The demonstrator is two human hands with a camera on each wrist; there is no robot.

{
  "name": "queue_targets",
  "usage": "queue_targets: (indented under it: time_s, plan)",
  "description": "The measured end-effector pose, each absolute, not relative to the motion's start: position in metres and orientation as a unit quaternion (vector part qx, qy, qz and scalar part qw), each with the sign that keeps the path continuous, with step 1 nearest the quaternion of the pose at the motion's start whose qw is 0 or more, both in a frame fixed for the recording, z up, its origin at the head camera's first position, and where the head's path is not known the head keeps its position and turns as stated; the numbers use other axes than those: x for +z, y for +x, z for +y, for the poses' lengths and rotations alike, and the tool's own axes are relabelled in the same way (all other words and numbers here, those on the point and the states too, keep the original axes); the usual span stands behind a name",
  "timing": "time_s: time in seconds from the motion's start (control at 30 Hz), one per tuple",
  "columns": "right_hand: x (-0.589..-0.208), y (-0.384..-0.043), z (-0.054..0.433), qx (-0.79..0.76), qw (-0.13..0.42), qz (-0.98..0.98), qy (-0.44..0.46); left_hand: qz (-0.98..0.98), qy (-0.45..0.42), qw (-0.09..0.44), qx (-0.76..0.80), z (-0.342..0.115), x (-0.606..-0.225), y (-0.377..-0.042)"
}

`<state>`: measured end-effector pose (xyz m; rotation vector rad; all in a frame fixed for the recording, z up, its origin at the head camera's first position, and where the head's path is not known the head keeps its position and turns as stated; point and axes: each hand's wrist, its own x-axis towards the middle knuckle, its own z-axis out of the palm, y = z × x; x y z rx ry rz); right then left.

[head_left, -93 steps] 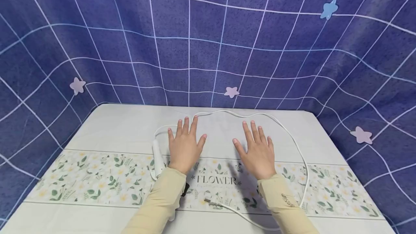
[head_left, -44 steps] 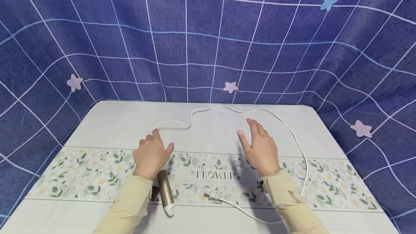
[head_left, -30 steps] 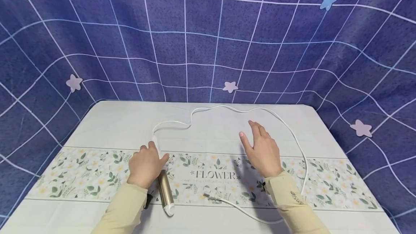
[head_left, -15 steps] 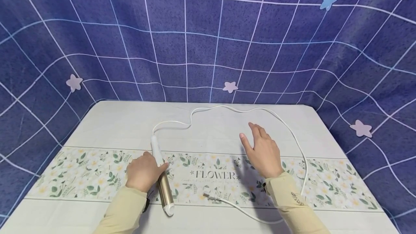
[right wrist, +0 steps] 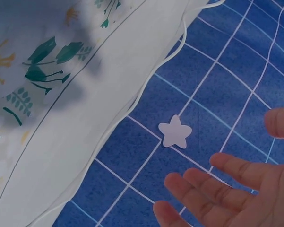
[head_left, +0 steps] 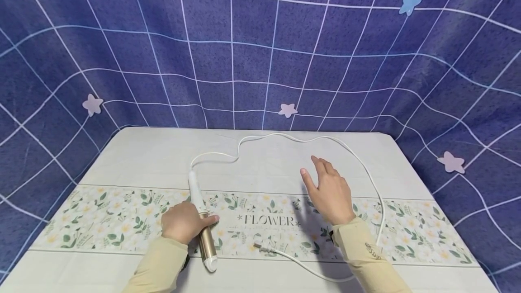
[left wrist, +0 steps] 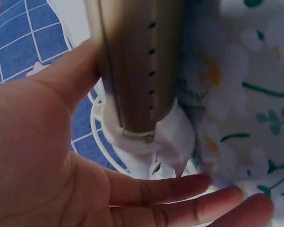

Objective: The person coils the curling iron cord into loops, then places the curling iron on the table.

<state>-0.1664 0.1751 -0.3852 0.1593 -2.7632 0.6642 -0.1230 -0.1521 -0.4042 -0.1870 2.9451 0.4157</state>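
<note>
A curling iron with a white handle (head_left: 195, 192) and a gold barrel (head_left: 208, 244) lies on the left part of the table, its white tip toward the near edge. My left hand (head_left: 183, 221) is over its middle, the thumb across the upper barrel. In the left wrist view the thumb reaches the side of the perforated barrel (left wrist: 139, 66), while the fingers (left wrist: 156, 189) extend fairly straight past the white joint (left wrist: 151, 142). My right hand (head_left: 331, 198) hovers palm down at the right, fingers loosely extended, holding nothing.
A white cord (head_left: 293, 138) runs from the handle along the back and round the right side, passing by the right sleeve. Its plug (head_left: 264, 248) lies at the front middle. The white cloth (head_left: 268, 171) has a floral band; a blue grid curtain (head_left: 260, 71) encloses the table.
My left hand has moved left, then down beside the curling iron, and its thumb now crosses the barrel. My right hand has turned slightly, its fingers looser than at first.
</note>
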Motion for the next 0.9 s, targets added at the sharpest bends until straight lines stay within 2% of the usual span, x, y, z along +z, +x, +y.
queue_targets:
  time_s: [0.33,0.63,0.9]
  plan:
    - [-0.3876,-0.1669,0.1748,0.231,0.147,-0.96,0.056,0.978,-0.076,0.098,0.168,-0.148,-0.4085,-0.1285]
    - [-0.3871,-0.1656,0.1729,0.233,0.137,-0.961,0.053,0.972,-0.059,0.086,0.209,-0.1478,-0.4111,-0.1293]
    - [-0.388,-0.1656,0.1736,0.232,0.14,-0.961,0.057,0.966,-0.048,0.104,0.234,-0.1498,-0.4127,-0.1322]
